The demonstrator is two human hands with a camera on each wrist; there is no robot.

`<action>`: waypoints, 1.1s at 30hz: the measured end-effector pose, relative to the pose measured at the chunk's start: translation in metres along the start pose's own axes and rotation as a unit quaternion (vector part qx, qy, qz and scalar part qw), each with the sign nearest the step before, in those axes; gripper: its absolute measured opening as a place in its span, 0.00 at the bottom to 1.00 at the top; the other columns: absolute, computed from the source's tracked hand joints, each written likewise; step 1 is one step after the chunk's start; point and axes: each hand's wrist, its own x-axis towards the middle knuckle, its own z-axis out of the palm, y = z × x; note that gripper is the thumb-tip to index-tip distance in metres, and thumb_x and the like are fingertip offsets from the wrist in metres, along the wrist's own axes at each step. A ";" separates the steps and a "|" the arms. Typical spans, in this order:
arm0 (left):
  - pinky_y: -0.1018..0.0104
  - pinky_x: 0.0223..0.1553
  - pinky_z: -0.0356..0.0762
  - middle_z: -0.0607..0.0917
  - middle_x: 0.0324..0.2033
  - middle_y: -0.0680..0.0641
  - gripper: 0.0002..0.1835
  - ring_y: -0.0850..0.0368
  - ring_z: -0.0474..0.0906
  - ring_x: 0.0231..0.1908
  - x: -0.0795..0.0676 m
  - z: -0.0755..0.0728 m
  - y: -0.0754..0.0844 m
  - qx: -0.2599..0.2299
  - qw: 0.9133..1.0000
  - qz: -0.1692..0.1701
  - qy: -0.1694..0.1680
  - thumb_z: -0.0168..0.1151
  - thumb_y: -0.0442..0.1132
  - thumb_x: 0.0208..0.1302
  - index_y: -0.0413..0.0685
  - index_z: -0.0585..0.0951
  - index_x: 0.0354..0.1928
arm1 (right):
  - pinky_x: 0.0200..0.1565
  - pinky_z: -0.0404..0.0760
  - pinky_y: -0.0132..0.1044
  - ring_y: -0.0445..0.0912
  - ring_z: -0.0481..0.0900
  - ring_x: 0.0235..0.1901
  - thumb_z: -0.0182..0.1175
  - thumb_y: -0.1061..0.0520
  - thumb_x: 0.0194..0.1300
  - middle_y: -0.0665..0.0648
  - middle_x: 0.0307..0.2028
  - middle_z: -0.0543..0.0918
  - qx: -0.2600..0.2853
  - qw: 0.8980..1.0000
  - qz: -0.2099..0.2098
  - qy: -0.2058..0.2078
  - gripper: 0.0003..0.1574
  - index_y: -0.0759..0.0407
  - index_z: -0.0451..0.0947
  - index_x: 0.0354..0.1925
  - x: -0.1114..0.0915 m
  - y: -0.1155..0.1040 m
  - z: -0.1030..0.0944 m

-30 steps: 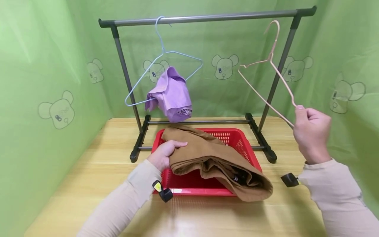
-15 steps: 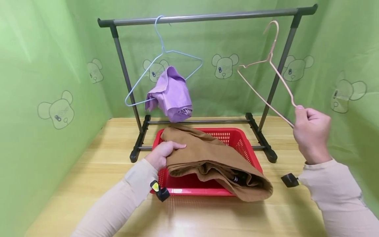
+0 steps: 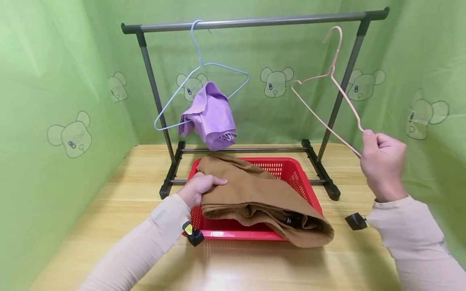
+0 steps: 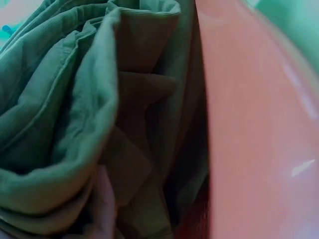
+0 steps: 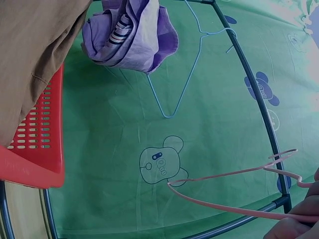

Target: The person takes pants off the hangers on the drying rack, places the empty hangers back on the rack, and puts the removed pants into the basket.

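Observation:
Folded brown pants (image 3: 255,186) lie slanted over the red basket (image 3: 247,235), their open waist end hanging past its front right corner. My left hand (image 3: 199,188) grips their left end, thumb on top and fingers underneath. Only a finger (image 4: 103,199) shows below the folds in the left wrist view. On the right, my right hand (image 3: 384,161) holds a pink wire hanger (image 3: 331,70) by its right corner, hook up, in front of the rack post. The hanger carries no clothing, and in the right wrist view its free corner points left.
A dark metal clothes rack (image 3: 255,21) stands behind the basket. From its bar hangs a light blue hanger (image 3: 174,95) with a bundled purple garment (image 3: 212,115) over its lower bar. Green curtains (image 3: 83,72) enclose the wooden table (image 3: 240,266).
My left hand has shifted slightly left and down, drawing the near left end of the brown pants along with it. The right hand and pink hanger have hardly moved.

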 end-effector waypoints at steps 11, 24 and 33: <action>0.59 0.36 0.83 0.81 0.34 0.41 0.22 0.52 0.81 0.30 -0.003 -0.004 0.003 0.092 0.995 0.032 0.021 0.69 0.32 0.55 0.30 0.70 0.47 | 0.08 0.53 0.28 0.37 0.57 0.07 0.54 0.54 0.72 0.47 0.05 0.64 0.002 1.000 0.008 -0.004 0.32 0.59 0.69 0.09 0.000 0.000 0.001; 0.53 0.69 0.52 0.52 0.70 0.30 0.69 0.40 0.51 0.69 -0.008 -0.004 0.010 0.266 0.950 0.122 0.109 0.80 0.37 0.44 0.48 0.32 0.74 | 0.08 0.53 0.29 0.37 0.58 0.08 0.55 0.55 0.71 0.47 0.05 0.64 0.010 1.000 -0.004 0.001 0.32 0.59 0.69 0.09 0.001 0.003 0.001; 0.37 0.63 0.58 0.48 0.70 0.28 0.58 0.30 0.47 0.68 -0.019 -0.008 0.018 0.479 0.864 0.150 0.038 0.81 0.50 0.42 0.68 0.56 0.74 | 0.08 0.53 0.29 0.38 0.58 0.08 0.54 0.55 0.72 0.48 0.06 0.65 0.014 1.000 0.007 -0.005 0.31 0.59 0.70 0.10 0.001 -0.003 0.001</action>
